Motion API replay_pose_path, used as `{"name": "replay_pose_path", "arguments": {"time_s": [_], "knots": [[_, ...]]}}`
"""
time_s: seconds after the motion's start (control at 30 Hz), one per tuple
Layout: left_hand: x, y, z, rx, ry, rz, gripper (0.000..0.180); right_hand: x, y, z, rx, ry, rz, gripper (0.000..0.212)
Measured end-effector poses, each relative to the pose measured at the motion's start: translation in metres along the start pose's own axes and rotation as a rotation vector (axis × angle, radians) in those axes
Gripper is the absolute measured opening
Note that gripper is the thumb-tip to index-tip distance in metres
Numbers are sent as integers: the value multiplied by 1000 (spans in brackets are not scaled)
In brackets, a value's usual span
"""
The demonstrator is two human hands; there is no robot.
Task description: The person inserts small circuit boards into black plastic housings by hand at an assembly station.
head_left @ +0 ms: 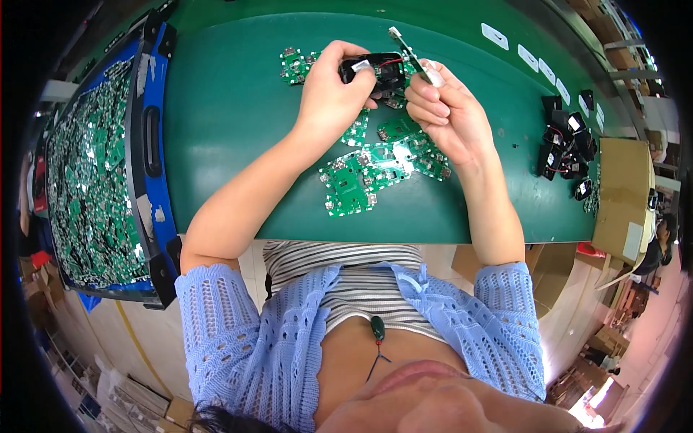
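Observation:
My left hand (pixel 336 83) is closed around a black plastic housing (pixel 390 74) with a red wire inside it and a white label. To its right, my right hand (pixel 447 108) pinches a green circuit board (pixel 408 52) between thumb and fingers. The board is tilted on edge, its upper end pointing up and left, apart from my left hand. Below both hands, several loose green circuit boards (pixel 350 184) lie overlapping on the green work surface (pixel 245 108). More boards (pixel 294 66) lie just left of my left hand.
A blue-and-black crate (pixel 157 144) packed with green circuit boards stands on the left. Several black housings (pixel 567 144) with red wires are heaped at the right. A cardboard box (pixel 622 195) stands by the right edge. White labels (pixel 528 59) mark the back right.

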State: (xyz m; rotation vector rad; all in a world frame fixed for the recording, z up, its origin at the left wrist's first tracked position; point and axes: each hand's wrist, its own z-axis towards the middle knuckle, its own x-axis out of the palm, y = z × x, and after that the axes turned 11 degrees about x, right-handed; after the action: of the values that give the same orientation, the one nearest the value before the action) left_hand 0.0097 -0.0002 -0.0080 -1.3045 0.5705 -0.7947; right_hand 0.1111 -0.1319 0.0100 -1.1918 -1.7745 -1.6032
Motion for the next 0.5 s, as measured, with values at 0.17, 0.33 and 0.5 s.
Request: {"name": "replay_pose_path", "arguments": {"time_s": [0.17,0.33,0.5], "knots": [[-1,-2,2,-32,-14,-39,19,-1,0,0,0,9,0,11],[-2,0,4,-14,19,6,19,-1,-2,1,-33,-46,-112,10],[0,-6,-2,-79,31,-94,19,13,-13,0,-306,-515,-661,13]]}}
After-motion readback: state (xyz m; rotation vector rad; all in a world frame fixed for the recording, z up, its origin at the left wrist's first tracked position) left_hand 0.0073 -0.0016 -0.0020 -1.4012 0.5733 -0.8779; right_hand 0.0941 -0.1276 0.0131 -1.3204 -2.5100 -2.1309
